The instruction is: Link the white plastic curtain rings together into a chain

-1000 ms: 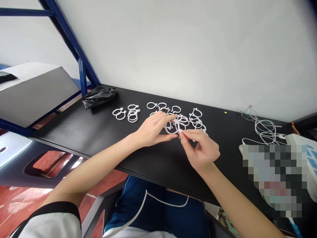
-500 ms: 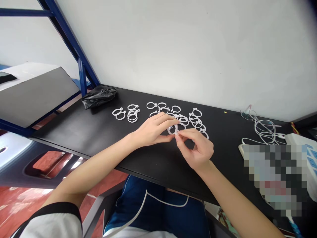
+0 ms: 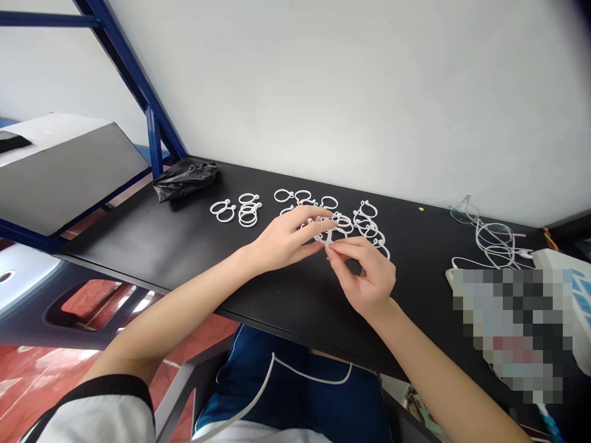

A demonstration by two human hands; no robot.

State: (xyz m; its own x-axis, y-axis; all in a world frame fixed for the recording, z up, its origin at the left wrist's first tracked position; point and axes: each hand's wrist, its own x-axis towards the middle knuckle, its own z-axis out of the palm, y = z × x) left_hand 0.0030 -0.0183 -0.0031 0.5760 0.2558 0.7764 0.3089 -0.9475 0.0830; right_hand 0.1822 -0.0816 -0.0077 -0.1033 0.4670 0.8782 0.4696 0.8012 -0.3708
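Note:
A white plastic curtain ring is between my two hands above the black table. My right hand pinches its near edge between thumb and forefinger. From the left, my left hand has its thumb and fingers bent around the same ring, hiding part of it. Several more curtain rings with small eyelets lie behind and under my hands, partly covered by my fingers. To the right is a loose cluster of rings, and a smaller group lies left of my left hand.
A crumpled black plastic bag sits at the table's far left corner. White cables and a blurred-out object lie at the right, beside a white box. The wall stands behind the table.
My left fingers have shifted slightly around the ring, and it has turned or tilted a little. My right hand keeps its pinch. The rings on the table stay put.

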